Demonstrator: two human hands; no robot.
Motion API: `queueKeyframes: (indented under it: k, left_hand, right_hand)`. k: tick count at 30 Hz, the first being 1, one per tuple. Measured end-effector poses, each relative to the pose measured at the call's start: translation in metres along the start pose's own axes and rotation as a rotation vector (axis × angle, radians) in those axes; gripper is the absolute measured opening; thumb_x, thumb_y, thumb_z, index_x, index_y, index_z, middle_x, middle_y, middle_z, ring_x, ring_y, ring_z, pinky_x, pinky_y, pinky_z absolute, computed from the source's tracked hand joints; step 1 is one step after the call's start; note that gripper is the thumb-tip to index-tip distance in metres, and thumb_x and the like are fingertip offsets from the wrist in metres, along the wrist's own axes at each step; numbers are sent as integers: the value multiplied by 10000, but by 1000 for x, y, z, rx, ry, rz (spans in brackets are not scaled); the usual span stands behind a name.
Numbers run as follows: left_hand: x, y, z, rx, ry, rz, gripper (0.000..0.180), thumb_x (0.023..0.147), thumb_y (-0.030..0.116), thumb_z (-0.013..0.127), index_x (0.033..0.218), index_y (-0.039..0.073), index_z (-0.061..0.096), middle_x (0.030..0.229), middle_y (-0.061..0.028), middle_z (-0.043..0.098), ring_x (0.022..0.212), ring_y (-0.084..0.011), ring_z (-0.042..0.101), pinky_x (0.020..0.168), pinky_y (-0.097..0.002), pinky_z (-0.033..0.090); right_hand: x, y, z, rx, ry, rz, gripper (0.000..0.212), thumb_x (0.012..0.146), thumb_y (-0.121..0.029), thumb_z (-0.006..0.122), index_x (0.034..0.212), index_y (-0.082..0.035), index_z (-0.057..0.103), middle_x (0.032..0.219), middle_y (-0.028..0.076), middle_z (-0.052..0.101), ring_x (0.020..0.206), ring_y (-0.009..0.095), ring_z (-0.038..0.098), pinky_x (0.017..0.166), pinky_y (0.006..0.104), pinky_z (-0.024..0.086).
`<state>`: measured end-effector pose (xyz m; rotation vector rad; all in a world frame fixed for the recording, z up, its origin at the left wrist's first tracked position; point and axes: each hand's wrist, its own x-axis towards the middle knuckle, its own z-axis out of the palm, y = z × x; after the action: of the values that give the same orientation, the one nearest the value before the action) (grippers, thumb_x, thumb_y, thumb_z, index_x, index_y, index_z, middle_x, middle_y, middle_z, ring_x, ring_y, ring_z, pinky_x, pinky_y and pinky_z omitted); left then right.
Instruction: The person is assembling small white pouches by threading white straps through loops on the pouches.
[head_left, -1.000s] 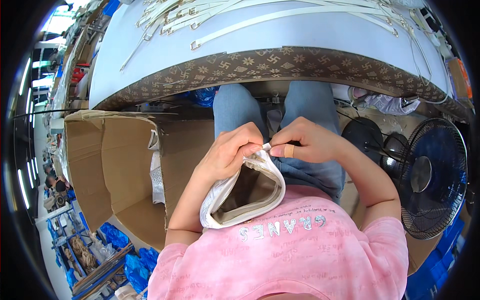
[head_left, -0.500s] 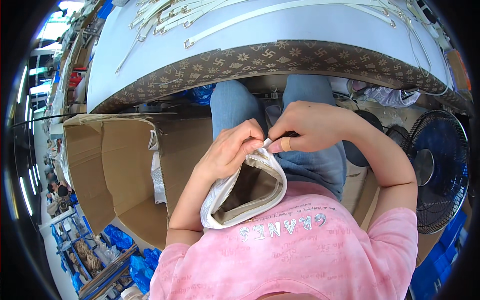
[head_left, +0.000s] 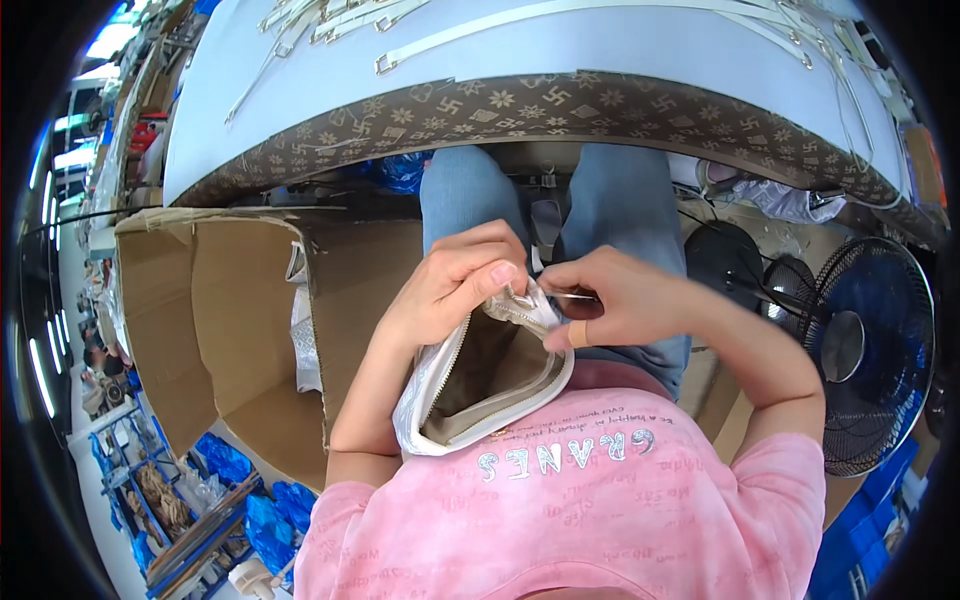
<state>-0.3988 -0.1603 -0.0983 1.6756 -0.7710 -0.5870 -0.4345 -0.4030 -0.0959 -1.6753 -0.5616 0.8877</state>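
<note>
A white zippered pouch with a beige lining rests against my lap and belly, its zipped mouth gaping. My left hand is closed on the pouch's far edge, pinching the fabric near the zip end. At that same edge, my right hand has its fingers bent around a slim metal tool, whose kind is mostly hidden by the fingers. The right thumb, with a tan bandage round it, is slightly blurred beside the pouch's rim.
A white-topped table with a patterned brown edge stands ahead, bearing several white straps with buckles. On the left is an open cardboard box with a whitish piece inside. A black fan stands close to my right elbow.
My right hand has shifted down along the pouch rim, with its thumb lower and the metal tool now showing. My left hand keeps its hold on the pouch.
</note>
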Motion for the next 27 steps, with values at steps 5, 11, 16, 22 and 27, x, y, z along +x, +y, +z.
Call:
queueKeyframes:
  k: [5,11,16,22,27]
  left_hand:
    - [6,19,-1,185,-113,-81,155,853,147,737,860,16,655,920,-96,598,799,-220,609,697,-327,479]
    - [0,45,13,354,-19,-188,201,761,85,813,884,34,662,978,-75,588,839,-234,625,731,-345,504]
    - [-3,49,14,403,-40,-268,194,764,71,800,897,38,662,1005,-66,587,860,-238,628,742,-342,507]
    - [-4,37,17,241,-37,-221,180,748,22,771,888,41,659,1000,-71,581,876,-216,617,764,-336,504]
    - [-7,31,20,209,7,-235,156,741,2,738,864,38,648,987,-68,582,879,-200,607,774,-328,501]
  right_hand:
    - [-5,36,41,563,192,43,209,874,-176,740,961,-16,636,749,-40,568,681,65,460,620,297,390]
    - [-8,35,42,689,210,40,184,868,-153,751,966,-23,666,795,-57,588,736,37,473,659,250,389]
    - [-8,35,34,586,129,40,188,877,-167,741,974,-19,675,795,-54,585,762,29,482,666,247,398]
    - [-13,23,12,124,67,5,213,896,-187,723,1045,-42,679,846,22,662,735,121,604,647,308,442]
    - [-20,1,0,-477,240,-198,237,897,-253,689,1041,-66,666,851,80,658,714,241,637,621,351,481]
